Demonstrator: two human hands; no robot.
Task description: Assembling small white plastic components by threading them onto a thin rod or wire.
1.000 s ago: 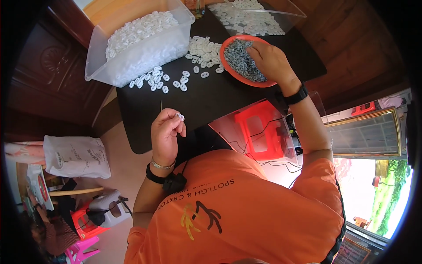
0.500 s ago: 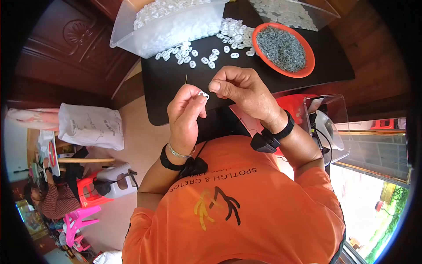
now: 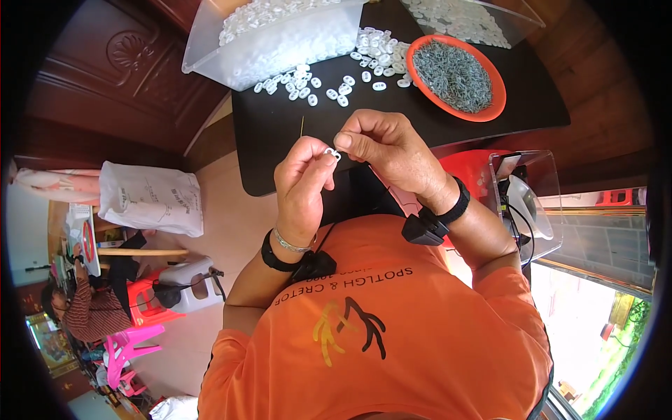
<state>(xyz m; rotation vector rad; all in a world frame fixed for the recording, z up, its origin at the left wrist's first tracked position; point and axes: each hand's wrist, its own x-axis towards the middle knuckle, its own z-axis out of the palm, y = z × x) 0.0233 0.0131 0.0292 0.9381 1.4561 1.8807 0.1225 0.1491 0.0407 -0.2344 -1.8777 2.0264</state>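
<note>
Left hand (image 3: pixel 302 178): raised close before the chest, wrist bent, forearm up from the lower edge; black band and thin metal bangle at the wrist. Grip pinched to near closed, thumb and forefinger tips on the small white plastic ring piece (image 3: pixel 332 152).
Right hand (image 3: pixel 388 150): level with the left, knuckles up, black wrist strap (image 3: pixel 456 203) with a small black device on the forearm. Grip likewise pinched tight, fingertips meeting the same white piece from the other side; whether anything more sits between those fingers, cannot tell.
White piece: held between both hands, off the worktop, just above its near edge. Likely kept high and near the eyes because so small; two-sided pinch steadies it.
Thin needle-like pin (image 3: pixel 302 127): upright just beyond the left fingers; whether held or standing on the worktop, unclear.
Black worktop (image 3: pixel 273 147): directly beyond the hands, near part bare.
Loose white pieces (image 3: pixel 318 82): scattered across the middle of the worktop, spilling out beside the tub, within short reach.
Round orange bowl of small grey metal bits (image 3: pixel 455 77): on the right side, far of the right hand, probably placed there for that hand.
Clear plastic tub of white pieces (image 3: pixel 280 38): far left, tilted with its open side toward the scatter.
Second clear tray of white pieces (image 3: pixel 462 17): farthest, behind the bowl.
</note>
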